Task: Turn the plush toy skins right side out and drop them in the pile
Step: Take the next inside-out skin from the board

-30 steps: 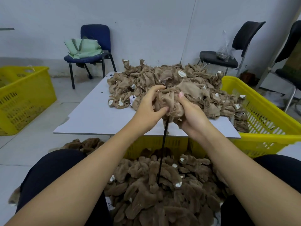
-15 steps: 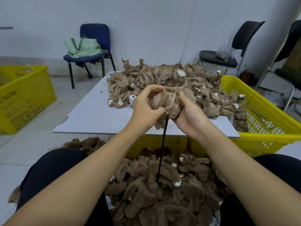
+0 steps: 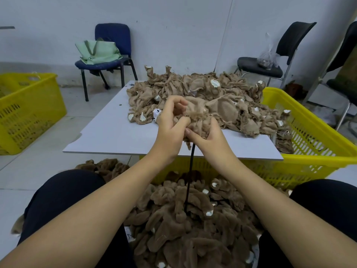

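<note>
My left hand point(image 3: 171, 124) and my right hand point(image 3: 207, 135) both grip one tan plush toy skin point(image 3: 197, 115), bunched over the top of a thin black rod point(image 3: 190, 178) that stands upright between my knees. Fuzzy brown pile shows at the skin's lower edge. Behind it, a heap of inside-out tan skins point(image 3: 212, 95) covers the white board point(image 3: 119, 136). Below my arms lies the pile of turned, furry brown skins point(image 3: 185, 219), with the rod's foot buried in it.
A yellow basket point(image 3: 313, 144) sits under the board on the right, another yellow basket point(image 3: 29, 111) at the left. A blue chair with a green bag point(image 3: 108, 53) stands at the back wall; black chairs point(image 3: 270, 60) stand at the right.
Both hands have worked the skin further down over the rod's top. My right hand has dropped lower under the skin, and fuzzy pile now shows at its edge.
</note>
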The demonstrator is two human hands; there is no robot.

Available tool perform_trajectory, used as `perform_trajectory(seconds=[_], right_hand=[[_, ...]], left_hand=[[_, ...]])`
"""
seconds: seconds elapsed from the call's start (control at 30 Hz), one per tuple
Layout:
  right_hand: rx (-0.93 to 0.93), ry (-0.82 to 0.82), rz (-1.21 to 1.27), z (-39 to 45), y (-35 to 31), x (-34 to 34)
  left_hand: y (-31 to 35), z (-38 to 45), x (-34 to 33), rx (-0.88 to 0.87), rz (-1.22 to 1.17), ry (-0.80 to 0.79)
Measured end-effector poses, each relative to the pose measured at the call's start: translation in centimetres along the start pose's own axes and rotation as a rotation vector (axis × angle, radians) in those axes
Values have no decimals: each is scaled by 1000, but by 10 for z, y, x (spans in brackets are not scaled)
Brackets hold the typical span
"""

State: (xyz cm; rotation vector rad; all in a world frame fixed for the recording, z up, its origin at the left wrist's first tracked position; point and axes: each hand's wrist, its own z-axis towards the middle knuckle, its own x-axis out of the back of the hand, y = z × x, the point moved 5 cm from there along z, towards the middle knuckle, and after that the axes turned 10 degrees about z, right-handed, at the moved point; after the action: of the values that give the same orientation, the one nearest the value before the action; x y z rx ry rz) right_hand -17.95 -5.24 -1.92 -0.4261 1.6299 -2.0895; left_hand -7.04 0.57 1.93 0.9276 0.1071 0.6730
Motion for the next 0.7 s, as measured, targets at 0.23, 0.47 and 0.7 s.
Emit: perform_trajectory(seconds=[0.23,0.47,0.7], right_hand=[[-24,-30,-67,-1,16,-6],[26,91,-9,-8,13,6],[945,403,-396,-26,-60,17]], left_hand=[[-14,1,-18,107,291,-241],[-16,-6,-13,89,294,-133],[-9,-13,-20,-17,330,-145]])
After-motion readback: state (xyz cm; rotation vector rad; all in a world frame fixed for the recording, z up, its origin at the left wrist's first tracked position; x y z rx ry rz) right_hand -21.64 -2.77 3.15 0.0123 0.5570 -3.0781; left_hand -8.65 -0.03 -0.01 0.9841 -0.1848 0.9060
